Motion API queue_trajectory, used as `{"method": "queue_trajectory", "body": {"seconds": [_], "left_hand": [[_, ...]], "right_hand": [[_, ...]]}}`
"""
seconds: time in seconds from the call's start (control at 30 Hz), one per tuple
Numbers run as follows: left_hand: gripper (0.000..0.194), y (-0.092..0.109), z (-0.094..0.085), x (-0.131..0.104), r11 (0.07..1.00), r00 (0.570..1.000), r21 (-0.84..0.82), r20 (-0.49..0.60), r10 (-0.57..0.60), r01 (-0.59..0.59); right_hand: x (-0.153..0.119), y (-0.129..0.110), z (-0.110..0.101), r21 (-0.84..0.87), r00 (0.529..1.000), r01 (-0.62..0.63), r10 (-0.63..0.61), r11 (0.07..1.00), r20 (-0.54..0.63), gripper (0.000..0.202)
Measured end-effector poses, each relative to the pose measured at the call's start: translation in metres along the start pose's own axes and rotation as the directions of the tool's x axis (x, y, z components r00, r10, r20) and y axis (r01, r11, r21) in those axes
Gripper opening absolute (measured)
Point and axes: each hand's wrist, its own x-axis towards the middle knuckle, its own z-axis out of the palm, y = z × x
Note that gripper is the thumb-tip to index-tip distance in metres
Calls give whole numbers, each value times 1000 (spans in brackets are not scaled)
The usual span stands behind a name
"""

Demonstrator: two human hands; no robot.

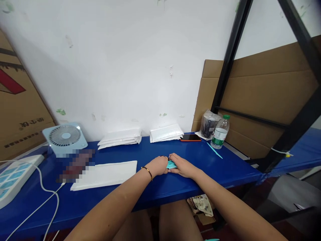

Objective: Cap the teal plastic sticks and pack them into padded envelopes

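My left hand (160, 166) and my right hand (182, 166) meet over the blue tabletop near its front edge. Between them shows a small turquoise bundle (171, 164), which looks like several thin strips pressed together. Fingers of both hands are curled round it from either side and hide its ends. A single thin turquoise strip (214, 150) of like colour lies on the table to the right. Left of my hands, a flat white padded packet (107, 174) lies on the table.
Two piles of white packets (119, 138) (166, 133) lie along the wall. Behind my right hand are a phone (191, 137), a bagged dark cup (208, 125) and a water bottle (220, 135). A fan (65, 137), power strip (17, 177) and cables occupy the left; a black post (229, 57) stands right.
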Motion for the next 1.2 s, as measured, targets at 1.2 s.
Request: {"method": "queue_trajectory", "body": {"seconds": [1.2], "left_hand": [[27, 98, 63, -104, -650, 988, -749, 157, 14, 128]], "right_hand": [[6, -113, -61, -312, 688, 724, -606, 616, 399, 21]]}}
